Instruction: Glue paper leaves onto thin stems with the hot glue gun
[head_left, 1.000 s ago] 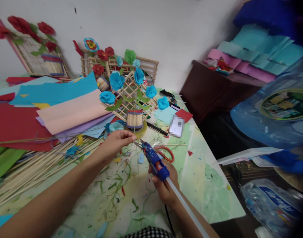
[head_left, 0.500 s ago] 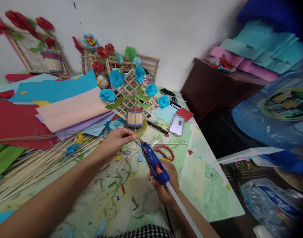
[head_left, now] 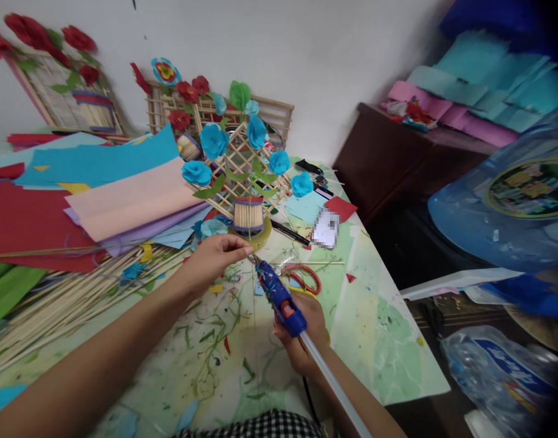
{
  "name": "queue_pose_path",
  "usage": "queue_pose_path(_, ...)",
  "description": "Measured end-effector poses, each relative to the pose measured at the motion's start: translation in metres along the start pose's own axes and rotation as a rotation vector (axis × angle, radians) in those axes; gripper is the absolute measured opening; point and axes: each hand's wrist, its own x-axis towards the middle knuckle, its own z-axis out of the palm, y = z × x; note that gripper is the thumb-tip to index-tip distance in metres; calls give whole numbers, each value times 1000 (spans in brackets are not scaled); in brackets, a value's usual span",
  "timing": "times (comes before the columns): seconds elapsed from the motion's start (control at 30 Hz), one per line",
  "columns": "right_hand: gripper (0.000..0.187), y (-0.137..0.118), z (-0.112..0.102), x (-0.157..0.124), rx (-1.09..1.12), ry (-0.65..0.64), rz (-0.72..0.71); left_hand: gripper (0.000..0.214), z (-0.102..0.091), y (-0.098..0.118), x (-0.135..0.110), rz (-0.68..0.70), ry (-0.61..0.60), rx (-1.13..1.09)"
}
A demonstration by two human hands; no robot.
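Observation:
My right hand (head_left: 309,328) is wrapped around a blue hot glue gun (head_left: 279,292). A long clear glue stick (head_left: 336,383) runs out of its back end. The gun's nozzle points up and left, close to the fingertips of my left hand (head_left: 224,252). Thumb and forefinger of that hand are pinched together; whatever lies between them is too small to make out. Just beyond stands a lattice of thin sticks (head_left: 242,146) with blue paper flowers (head_left: 214,141), green leaves and a small stick basket (head_left: 248,214) at its foot, by a roll of tape (head_left: 261,238).
Red-handled scissors (head_left: 309,277) lie right of the glue gun. Green scraps litter the tabletop (head_left: 370,365). Coloured paper sheets (head_left: 101,164) and thin sticks (head_left: 92,298) cover the left side. A phone (head_left: 326,228) lies at the right. A large blue water bottle (head_left: 470,207) stands beyond the table edge.
The glue gun and my right hand have shifted slightly up and left, bringing the nozzle nearer the left fingertips. My left hand stays almost in place.

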Motion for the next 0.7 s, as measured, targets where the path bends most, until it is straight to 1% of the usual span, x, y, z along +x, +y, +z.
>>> queue_pose_path(0.13, 45, 1, 0, 1, -8, -22, 11, 28, -1, 1, -1, 17, -8, 7)
queue_pose_path(0.3, 48, 2, 1, 1, -27, 7, -12, 30, -1, 2, 0, 25, -13, 30)
queue_pose_path(0.5, 50, 2, 0, 1, -44, 0, -3, 24, 0, 2, 0, 54, -11, 16)
queue_pose_path(0.7, 48, 3, 0, 1, -51, 2, -39, 23, 1, 4, -2, 47, -3, -5)
